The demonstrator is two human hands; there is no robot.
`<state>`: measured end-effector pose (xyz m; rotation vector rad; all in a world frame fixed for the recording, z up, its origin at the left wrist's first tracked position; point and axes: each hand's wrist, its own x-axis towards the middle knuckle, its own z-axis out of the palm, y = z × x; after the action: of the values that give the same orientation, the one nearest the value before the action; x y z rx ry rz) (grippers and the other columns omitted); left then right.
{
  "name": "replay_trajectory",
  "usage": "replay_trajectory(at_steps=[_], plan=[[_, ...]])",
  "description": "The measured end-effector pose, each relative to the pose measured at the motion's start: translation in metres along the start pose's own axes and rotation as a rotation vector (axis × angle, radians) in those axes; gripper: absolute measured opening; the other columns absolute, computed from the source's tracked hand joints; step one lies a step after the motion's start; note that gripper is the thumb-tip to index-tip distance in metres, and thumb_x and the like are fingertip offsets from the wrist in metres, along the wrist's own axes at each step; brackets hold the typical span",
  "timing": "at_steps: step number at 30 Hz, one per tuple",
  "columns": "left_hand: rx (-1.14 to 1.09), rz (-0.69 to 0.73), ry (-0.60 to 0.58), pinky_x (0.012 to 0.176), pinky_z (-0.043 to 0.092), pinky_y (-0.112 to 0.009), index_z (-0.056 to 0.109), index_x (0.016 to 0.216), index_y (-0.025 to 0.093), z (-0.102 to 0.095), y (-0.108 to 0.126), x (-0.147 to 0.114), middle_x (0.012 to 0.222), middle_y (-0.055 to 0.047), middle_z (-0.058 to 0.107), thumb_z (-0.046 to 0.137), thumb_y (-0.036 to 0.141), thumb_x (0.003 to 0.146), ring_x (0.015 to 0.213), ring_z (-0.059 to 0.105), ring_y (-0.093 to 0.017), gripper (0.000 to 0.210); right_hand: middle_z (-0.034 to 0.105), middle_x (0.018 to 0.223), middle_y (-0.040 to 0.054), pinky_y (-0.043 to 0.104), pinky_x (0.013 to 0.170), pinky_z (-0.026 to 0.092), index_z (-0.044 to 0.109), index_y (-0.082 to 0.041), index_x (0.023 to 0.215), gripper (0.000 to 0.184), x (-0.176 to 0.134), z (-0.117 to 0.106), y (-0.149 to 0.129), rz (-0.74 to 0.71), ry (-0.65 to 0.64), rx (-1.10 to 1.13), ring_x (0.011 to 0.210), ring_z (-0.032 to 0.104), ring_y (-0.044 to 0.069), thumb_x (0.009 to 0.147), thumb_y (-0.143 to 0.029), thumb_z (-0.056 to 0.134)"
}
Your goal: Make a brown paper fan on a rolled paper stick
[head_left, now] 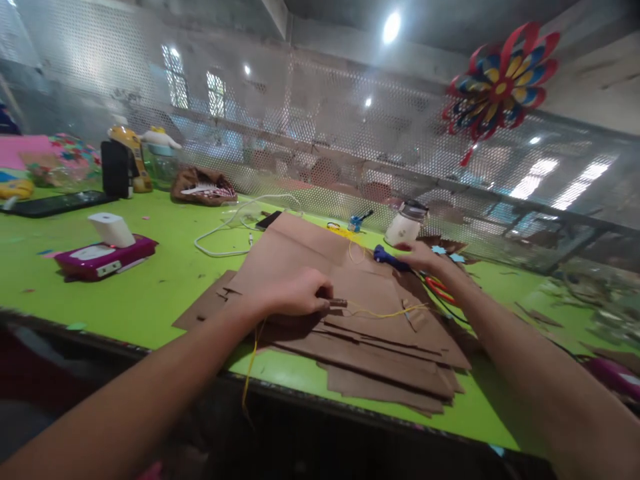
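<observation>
- In the centre of the frame, a stack of brown cardboard sheets (305, 250) lies on a bright green surface (170, 273), its lower layers reaching towards the front edge.
- Just below the centre, my left hand (300, 293) is closed, thumb and fingers pinching one end of a small brown roll (339, 303) above the sheets; its other end points right.
- From near that free end, a thin yellow thread (370, 313) runs right across the cardboard; another yellow strand (255, 363) hangs over the front edge, left of the stack.
- Right of centre, my right hand (425, 257) is beside a blue tool (393, 259) and in front of a lidded jar (404, 225); its fingertips are unclear, so I cannot tell whether it grips anything.
- Near that wrist lie orange loops (439, 289) and a dark cord.
- The roll looks light and fairly firm, probably paper or card; I judge it would crush under a hard squeeze, so a gentle pinch at the end away from the thread suits it.
- The thread looks soft and limp, liable to snag on the cardboard's cut edges.
</observation>
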<state>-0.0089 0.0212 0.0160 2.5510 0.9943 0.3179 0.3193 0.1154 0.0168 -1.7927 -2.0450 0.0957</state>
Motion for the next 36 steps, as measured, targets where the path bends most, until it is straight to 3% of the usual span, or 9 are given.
replay_trajectory(at_steps=[4,7,9,12,17,24,36], plan=[[0.004,-0.006,-0.006,0.059,0.036,-0.023,0.065,0.082,0.015,-0.004,0.002,0.0,0.077,-0.004,0.065,0.053,0.021,0.073,0.067,0.053,-0.013,0.017,0.063,0.088,0.0079,0.031,0.076,0.043,0.063,-0.013,0.087,0.019,-0.05,0.002,-0.042,-0.08,0.119,0.05,0.081,0.057,0.018,0.077,-0.024,0.051],[-0.01,-0.014,0.003,0.061,0.036,-0.023,0.064,0.084,0.016,-0.004,0.001,0.0,0.077,-0.002,0.065,0.052,0.024,0.074,0.068,0.053,-0.014,0.017,0.059,0.075,0.0049,0.03,0.069,0.043,0.061,-0.016,0.075,0.011,-0.1,0.006,-0.083,-0.413,0.148,0.128,0.073,0.054,0.016,0.078,-0.024,0.053],[-0.024,-0.005,0.002,0.061,0.037,-0.023,0.064,0.086,0.016,-0.003,0.001,-0.001,0.078,-0.002,0.065,0.052,0.025,0.075,0.069,0.053,-0.013,0.018,0.057,0.078,0.0049,0.03,0.071,0.042,0.059,-0.017,0.074,0.01,-0.129,0.005,-0.106,-0.533,0.073,0.108,0.076,0.052,0.017,0.08,-0.024,0.054],[-0.016,0.022,-0.016,0.062,0.036,-0.022,0.064,0.087,0.016,-0.003,0.003,-0.001,0.079,-0.002,0.064,0.05,0.026,0.077,0.07,0.053,-0.013,0.02,0.056,0.084,0.0061,0.031,0.072,0.04,0.058,-0.018,0.076,0.012,-0.154,0.002,-0.128,-0.56,-0.048,0.029,0.08,0.05,0.018,0.082,-0.027,0.054],[0.027,0.016,-0.007,0.062,0.035,-0.023,0.064,0.086,0.017,-0.001,0.003,0.0,0.078,-0.002,0.063,0.051,0.029,0.078,0.07,0.052,-0.013,0.02,0.052,0.079,0.0056,0.029,0.068,0.037,0.055,-0.017,0.067,0.019,-0.158,0.01,-0.129,-0.582,-0.075,-0.081,0.076,0.046,0.016,0.085,-0.021,0.05],[0.053,-0.001,-0.019,0.063,0.036,-0.023,0.065,0.089,0.018,-0.001,0.003,0.001,0.083,-0.002,0.063,0.053,0.028,0.077,0.073,0.053,-0.014,0.02,0.054,0.074,0.0061,0.028,0.065,0.035,0.061,-0.015,0.072,0.021,-0.153,0.026,-0.118,-0.697,-0.065,-0.08,0.075,0.043,0.017,0.087,-0.016,0.045],[0.132,0.089,-0.008,0.066,0.038,-0.024,0.064,0.081,0.016,0.006,0.005,-0.003,0.081,-0.004,0.06,0.051,0.018,0.076,0.073,0.051,-0.014,0.013,0.056,0.077,0.0063,0.025,0.063,0.036,0.061,-0.015,0.077,0.023,-0.16,0.032,-0.119,-0.559,-0.035,-0.043,0.071,0.051,0.014,0.089,-0.019,0.043]])
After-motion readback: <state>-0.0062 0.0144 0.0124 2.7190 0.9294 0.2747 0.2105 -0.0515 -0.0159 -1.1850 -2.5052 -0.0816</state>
